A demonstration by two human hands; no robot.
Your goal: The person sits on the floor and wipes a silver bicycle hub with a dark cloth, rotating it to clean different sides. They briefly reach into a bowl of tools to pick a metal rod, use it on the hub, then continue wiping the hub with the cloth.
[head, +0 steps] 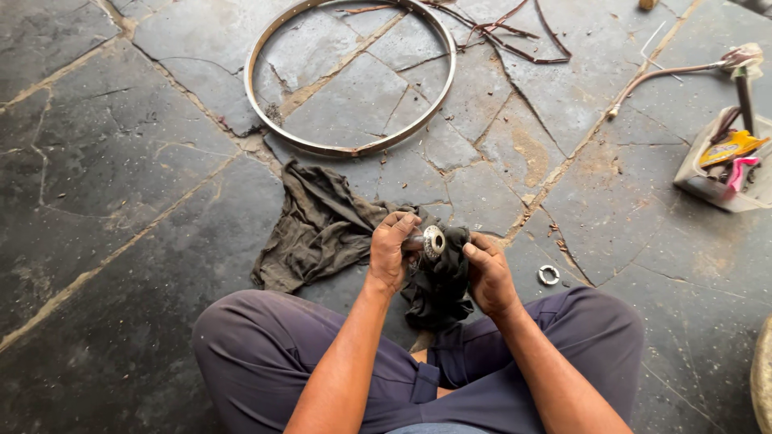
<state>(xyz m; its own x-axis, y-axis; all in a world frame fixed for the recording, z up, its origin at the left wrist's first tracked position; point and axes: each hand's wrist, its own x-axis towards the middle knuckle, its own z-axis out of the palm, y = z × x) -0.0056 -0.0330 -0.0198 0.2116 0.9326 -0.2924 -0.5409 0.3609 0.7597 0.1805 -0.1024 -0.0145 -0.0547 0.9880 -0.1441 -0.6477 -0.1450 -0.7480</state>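
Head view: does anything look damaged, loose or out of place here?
The grey stone-slab floor is cracked throughout. A bare silver metal wheel rim lies flat with no spokes, and a small silver metal ring sits loose on the floor beside the right hand.

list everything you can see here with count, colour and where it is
wheel hub: one, silver metal, held between both hands over the lap
dark rag: one, black, wrapped under the hub, in the right hand
cloth on floor: one, grey-brown, crumpled on the stone floor ahead of the knees
wheel rim: one, bare metal, flat on the floor at top centre
metal ring: one, silver, on the floor beside the right knee
thin rods: a few, rusty brown, right of the rim
bent tube: one, brownish, top right
tray of tools: one, grey, with yellow and pink items, right edge
stone floor: dark grey slabs, cracked
left hand: grips the hub
right hand: holds the rag
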